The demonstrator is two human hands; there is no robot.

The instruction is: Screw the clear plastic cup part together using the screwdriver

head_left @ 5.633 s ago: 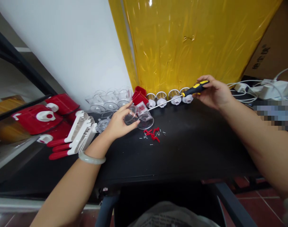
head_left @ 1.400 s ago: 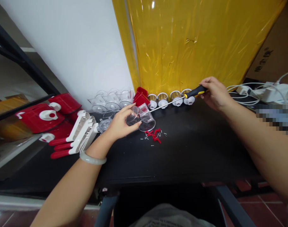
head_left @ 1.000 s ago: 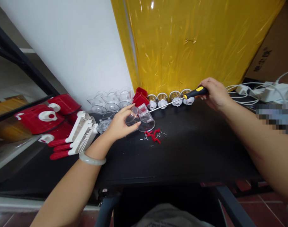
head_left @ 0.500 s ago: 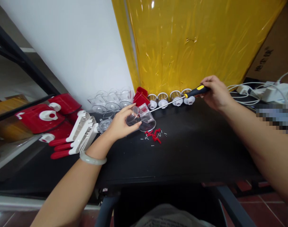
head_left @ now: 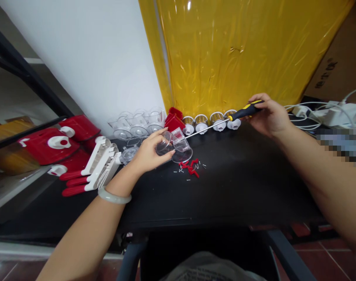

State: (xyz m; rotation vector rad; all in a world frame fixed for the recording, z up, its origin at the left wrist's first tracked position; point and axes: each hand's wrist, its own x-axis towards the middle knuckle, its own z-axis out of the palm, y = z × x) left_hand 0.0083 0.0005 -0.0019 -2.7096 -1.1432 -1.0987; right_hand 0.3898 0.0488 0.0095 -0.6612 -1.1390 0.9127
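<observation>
My left hand grips a clear plastic housing by its round end, thumb and fingers on either side. In my right hand is a screwdriver with a black and yellow handle. Its long shaft slants down to the left, and the tip meets the housing's square part; whether it sits in a screw is too small to tell. Below the housing lie several red plastic clips and loose small screws on the black table.
Metal grater drums with white ends line the yellow-wrapped panel, beside red plastic parts. More clear housings stand against the white wall. White cranks with red handles and red bases fill the left. White cables lie at right.
My right hand has shifted its hold on the screwdriver handle, its fingers turned, and the handle has rolled. My left hand and the clear housing stay in place.
</observation>
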